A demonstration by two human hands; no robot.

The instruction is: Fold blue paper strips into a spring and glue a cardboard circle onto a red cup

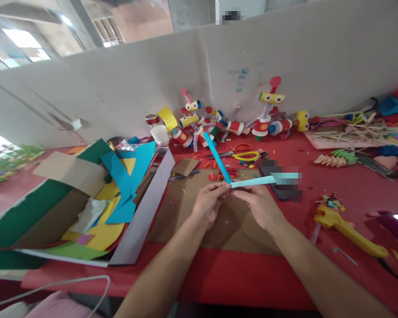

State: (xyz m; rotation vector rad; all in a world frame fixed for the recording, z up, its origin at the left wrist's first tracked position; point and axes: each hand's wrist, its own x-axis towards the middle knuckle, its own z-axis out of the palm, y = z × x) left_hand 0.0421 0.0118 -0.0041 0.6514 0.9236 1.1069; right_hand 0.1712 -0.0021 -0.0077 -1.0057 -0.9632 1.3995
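Observation:
Two paper strips meet at one end between my hands, over the brown cardboard mat. The darker blue strip points away and slightly left; the pale blue strip runs off to the right. My left hand pinches the joined end between thumb and fingers. My right hand is closed at the underside of the pale strip near the joint, its fingertips partly hidden. Just beyond the joint lies a red folded paper spring.
An open box of coloured paper stands left. Paper figures line the grey partition. Yellow-handled scissors lie ahead, a dark phone right of centre, a yellow glue gun at right. Thin strips pile at the back right.

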